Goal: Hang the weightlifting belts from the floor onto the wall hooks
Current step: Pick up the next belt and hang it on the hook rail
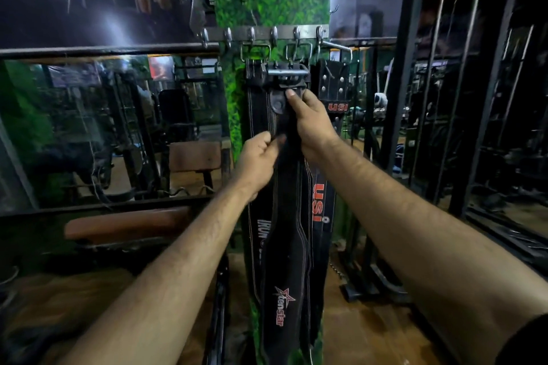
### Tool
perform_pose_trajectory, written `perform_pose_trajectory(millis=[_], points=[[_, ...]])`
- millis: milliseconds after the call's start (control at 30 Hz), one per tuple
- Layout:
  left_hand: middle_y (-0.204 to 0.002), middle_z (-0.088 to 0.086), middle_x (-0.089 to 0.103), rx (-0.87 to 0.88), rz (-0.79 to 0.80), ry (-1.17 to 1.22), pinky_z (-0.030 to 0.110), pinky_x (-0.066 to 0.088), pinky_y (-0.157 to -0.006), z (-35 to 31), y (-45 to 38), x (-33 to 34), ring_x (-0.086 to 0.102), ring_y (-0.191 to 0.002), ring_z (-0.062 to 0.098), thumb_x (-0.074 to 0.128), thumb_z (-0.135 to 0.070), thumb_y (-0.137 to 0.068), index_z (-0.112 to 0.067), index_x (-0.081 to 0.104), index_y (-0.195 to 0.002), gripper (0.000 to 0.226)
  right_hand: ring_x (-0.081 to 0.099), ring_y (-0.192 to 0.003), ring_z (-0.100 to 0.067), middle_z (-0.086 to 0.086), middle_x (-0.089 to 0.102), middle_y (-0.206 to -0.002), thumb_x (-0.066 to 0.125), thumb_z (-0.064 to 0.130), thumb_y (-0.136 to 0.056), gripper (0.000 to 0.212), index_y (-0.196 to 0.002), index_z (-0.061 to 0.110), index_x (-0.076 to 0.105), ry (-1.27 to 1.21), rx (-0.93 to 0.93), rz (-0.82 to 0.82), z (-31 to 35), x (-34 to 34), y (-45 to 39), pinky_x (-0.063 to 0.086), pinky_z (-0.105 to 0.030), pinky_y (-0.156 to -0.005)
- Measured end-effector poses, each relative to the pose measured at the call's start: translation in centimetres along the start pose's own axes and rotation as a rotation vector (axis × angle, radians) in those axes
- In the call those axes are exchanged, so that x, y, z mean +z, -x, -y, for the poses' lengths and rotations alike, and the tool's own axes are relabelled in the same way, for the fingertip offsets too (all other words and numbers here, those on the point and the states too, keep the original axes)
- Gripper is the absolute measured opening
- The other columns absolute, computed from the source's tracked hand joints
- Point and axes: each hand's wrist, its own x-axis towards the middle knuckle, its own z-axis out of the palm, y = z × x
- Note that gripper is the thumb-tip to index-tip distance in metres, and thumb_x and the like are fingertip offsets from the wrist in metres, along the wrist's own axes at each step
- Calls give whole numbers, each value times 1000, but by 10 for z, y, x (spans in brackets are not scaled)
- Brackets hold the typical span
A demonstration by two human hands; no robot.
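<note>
A black belt marked "tenstar" (286, 261) hangs down in front of a green, grass-covered pillar. My right hand (311, 121) grips its strap just under the metal buckle (287, 72), thumb on the front. My left hand (259, 163) pinches the strap lower down at its left edge. The buckle sits below a metal hook rail (264, 34) with several hooks. Behind the held belt hang a black belt with white stitching (256, 115) on the left and a black "USI" belt (333, 89) on the right, each by its buckle on a hook.
Mirrors and a dark rail run along the left wall, with a brown padded bench (127, 225) below them. Black gym machine frames (415, 98) stand to the right. The floor (370, 332) is brown wood.
</note>
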Motion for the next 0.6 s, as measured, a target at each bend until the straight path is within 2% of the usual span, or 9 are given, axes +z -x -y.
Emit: perform_pose_trajectory(millis=[67, 133, 200, 300, 367, 433, 500, 567, 600], points=[[-71, -14, 61, -52, 0, -2, 13, 42, -58, 16, 16, 9, 57, -61, -6, 58, -26, -101, -28, 57, -79, 22, 65, -77, -15, -8, 68, -88, 52, 15, -103, 10, -96, 11, 58, -67, -43, -31, 6, 3, -13, 57, -29, -71], [-65, -13, 53, -120, -29, -17, 9, 37, -52, 36, 35, 12, 51, -55, -6, 60, -29, -100, -27, 52, -75, 27, 66, -75, -13, -6, 69, -86, 52, 14, -104, 11, -95, 12, 58, -123, -82, -68, 13, 4, -23, 56, -27, -70], [-69, -7, 61, -178, 3, -3, 13, 42, -58, 62, 44, 11, 54, -59, -7, 61, -29, -99, -27, 54, -76, 24, 67, -78, -14, -5, 70, -86, 52, 13, -103, 13, -94, 12, 60, -145, -91, -82, 14, 7, -28, 56, -29, -73], [-102, -2, 78, -202, 97, -38, 33, 57, -91, 93, 47, -3, 73, -97, 13, 64, -28, -97, -29, 70, -98, 5, 62, -87, -22, -9, 67, -89, 54, 14, -102, 13, -89, 13, 59, -122, -99, -112, 7, 14, -30, 51, -37, -83], [-108, -1, 78, -228, 148, -101, 44, 55, -100, 110, 46, -17, 73, -105, 16, 67, -28, -95, -23, 73, -108, 15, 60, -87, -23, -10, 65, -90, 55, 15, -101, 13, -88, 13, 58, -142, -102, -119, 5, 18, -31, 49, -39, -85], [-108, 1, 78, -307, 243, -216, 44, 55, -99, 113, 43, -29, 73, -102, 17, 71, -26, -93, -15, 74, -111, 22, 62, -85, -20, -9, 67, -89, 54, 15, -102, 13, -89, 13, 58, -151, -103, -103, 5, 17, -32, 51, -38, -84], [-98, -2, 77, -323, 341, -285, 34, 59, -87, 97, 30, -39, 72, -89, 15, 74, -26, -90, -14, 74, -105, 19, 64, -83, -17, -7, 68, -88, 54, 15, -103, 15, -89, 13, 59, -146, -95, -85, 6, 16, -33, 52, -37, -84], [-86, -7, 73, -245, 277, -145, 23, 52, -72, 63, 10, -42, 67, -81, 11, 72, -25, -92, -18, 71, -97, 9, 65, -77, -14, -5, 68, -84, 53, 14, -103, 17, -87, 14, 58, -141, -82, -62, 4, 16, -35, 54, -32, -78], [-84, -11, 73, -196, 223, -46, 19, 51, -71, 43, -2, -39, 67, -82, 7, 68, -22, -95, -19, 68, -96, 2, 65, -74, -12, -3, 69, -81, 53, 13, -103, 19, -85, 14, 58, -137, -71, -53, 2, 17, -37, 55, -28, -73]])
